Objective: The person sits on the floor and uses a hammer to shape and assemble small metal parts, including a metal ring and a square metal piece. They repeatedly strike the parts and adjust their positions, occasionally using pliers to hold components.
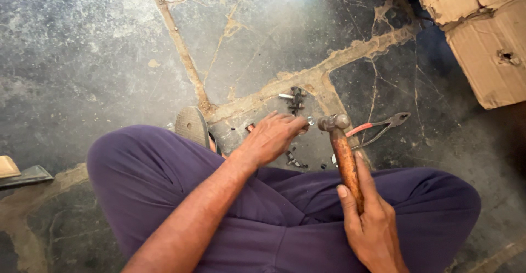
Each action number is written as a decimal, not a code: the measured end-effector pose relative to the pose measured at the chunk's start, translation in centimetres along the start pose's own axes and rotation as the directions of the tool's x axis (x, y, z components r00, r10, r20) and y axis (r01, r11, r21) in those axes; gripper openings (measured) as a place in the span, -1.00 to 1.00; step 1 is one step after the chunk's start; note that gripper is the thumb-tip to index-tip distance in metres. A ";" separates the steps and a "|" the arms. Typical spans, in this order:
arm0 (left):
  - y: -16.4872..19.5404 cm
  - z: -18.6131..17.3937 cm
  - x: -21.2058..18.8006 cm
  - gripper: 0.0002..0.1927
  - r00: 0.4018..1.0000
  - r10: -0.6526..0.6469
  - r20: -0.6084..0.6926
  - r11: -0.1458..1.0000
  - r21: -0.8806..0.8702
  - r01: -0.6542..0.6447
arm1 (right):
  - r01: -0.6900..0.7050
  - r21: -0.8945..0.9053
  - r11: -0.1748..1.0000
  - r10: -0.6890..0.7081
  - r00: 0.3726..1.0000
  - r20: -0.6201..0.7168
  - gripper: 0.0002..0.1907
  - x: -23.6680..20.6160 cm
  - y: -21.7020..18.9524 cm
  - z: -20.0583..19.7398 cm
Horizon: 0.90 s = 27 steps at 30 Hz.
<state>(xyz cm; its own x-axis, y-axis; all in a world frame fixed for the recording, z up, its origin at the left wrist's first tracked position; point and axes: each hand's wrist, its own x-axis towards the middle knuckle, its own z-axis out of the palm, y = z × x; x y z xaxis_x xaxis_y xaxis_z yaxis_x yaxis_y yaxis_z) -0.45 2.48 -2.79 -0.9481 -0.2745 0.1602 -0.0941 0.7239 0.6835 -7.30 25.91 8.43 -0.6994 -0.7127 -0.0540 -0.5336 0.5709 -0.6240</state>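
**Hammer poised over a small part on the stone floor**

The right hand [372, 223] is wrapped around the brown wooden handle of a steel-headed hammer [342, 155], its head raised near the left fingertips. The left hand [271, 136] pinches a small shiny metal part [310, 121] against the cracked grey stone floor [98, 59]. Red-handled pliers [378, 128] lie just beyond the hammer; a torn cardboard box [482, 37] sits at the floor's far right corner.
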 end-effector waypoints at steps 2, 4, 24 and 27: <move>0.1 -0.1 -0.1 -0.87 1.000 -0.015 -0.008 1.000 -0.014 0.015 | 0.055 0.012 0.998 -0.055 0.998 -0.011 -0.32 0.0 -0.1 0.0; 0.2 -0.3 -0.1 -0.86 0.998 -0.057 -0.013 0.998 -0.032 0.056 | 0.062 0.019 0.998 -0.062 0.998 -0.011 -0.32 0.1 -0.1 0.0; -1.1 0.7 -0.2 -0.70 0.995 0.013 0.094 1.000 -0.022 -0.011 | 0.028 -0.042 0.999 -0.025 0.998 0.052 -0.35 0.7 -1.9 0.0; -1.1 0.6 -0.4 -0.72 0.996 -0.033 0.082 0.999 -0.032 0.036 | 0.042 0.010 0.999 -0.042 0.999 0.008 -0.32 0.3 -1.6 0.0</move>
<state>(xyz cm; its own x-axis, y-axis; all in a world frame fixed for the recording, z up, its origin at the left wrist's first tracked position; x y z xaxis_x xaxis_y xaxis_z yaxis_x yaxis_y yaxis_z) -0.14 2.14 -4.05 -0.9661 -0.2456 0.0791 -0.1180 0.6932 0.7111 -6.66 24.81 9.40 -0.6724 -0.7394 -0.0334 -0.5580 0.5361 -0.6334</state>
